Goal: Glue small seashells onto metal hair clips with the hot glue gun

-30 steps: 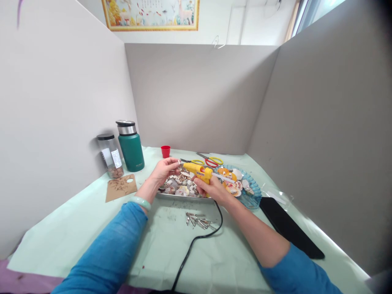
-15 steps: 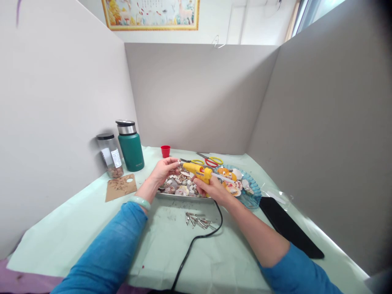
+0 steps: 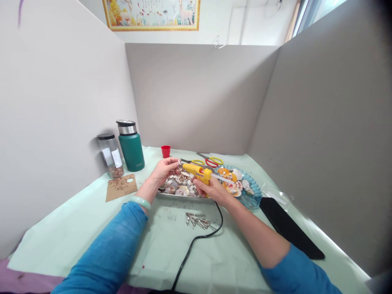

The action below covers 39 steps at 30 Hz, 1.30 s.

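Observation:
My right hand point(image 3: 211, 188) is wrapped round the handle of a yellow glue gun point(image 3: 197, 171), whose nozzle points left; a clear glue stick sticks out of its back end. Pinched in the fingertips of my left hand point(image 3: 163, 170) is a small whitish piece point(image 3: 179, 162), right at the nozzle and too small to make out well. Both hands are over a metal tray point(image 3: 183, 197) filled with seashells point(image 3: 183, 190). A black cord point(image 3: 190, 247) runs from the glue gun toward the front edge.
A blue plate point(image 3: 255, 201) with decorated shells stands right of the tray, near a black flat object point(image 3: 290, 228). Metal clips point(image 3: 199, 221) lie in front. Behind are scissors point(image 3: 216, 160) and a red cup point(image 3: 165, 151). At left: green bottle point(image 3: 131, 151), jar point(image 3: 110, 157), brown card point(image 3: 121, 188).

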Tool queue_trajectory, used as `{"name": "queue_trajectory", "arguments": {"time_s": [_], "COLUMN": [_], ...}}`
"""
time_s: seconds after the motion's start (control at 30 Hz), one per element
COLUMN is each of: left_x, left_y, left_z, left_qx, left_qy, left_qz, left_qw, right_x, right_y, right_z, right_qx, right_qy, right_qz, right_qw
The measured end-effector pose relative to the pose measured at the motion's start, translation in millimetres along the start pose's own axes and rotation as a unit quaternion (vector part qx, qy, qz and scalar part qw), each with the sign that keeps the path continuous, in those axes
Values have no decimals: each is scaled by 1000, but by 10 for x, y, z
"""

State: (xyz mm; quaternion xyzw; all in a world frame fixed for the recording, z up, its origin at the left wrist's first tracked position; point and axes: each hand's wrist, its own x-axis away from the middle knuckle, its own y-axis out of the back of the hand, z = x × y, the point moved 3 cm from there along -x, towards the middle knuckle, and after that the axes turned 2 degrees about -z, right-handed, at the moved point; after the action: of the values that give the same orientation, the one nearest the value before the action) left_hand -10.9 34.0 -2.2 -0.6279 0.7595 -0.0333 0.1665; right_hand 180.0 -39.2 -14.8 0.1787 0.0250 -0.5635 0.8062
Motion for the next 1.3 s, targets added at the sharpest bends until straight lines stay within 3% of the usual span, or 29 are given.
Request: {"name": "queue_trajectory", "arguments": {"time_s": [1.3], "left_x": [6], "left_y": [-4], "left_z": [-11], "left_qx": [-6], "left_qy": [-1], "left_qz": [-1], "left_qw": [1000], "right_x": [-3], "right_y": [7], "right_z": [-3], "right_qx": [2], "right_qy": [10], "right_qz": [1], "right_qw": [1000]}}
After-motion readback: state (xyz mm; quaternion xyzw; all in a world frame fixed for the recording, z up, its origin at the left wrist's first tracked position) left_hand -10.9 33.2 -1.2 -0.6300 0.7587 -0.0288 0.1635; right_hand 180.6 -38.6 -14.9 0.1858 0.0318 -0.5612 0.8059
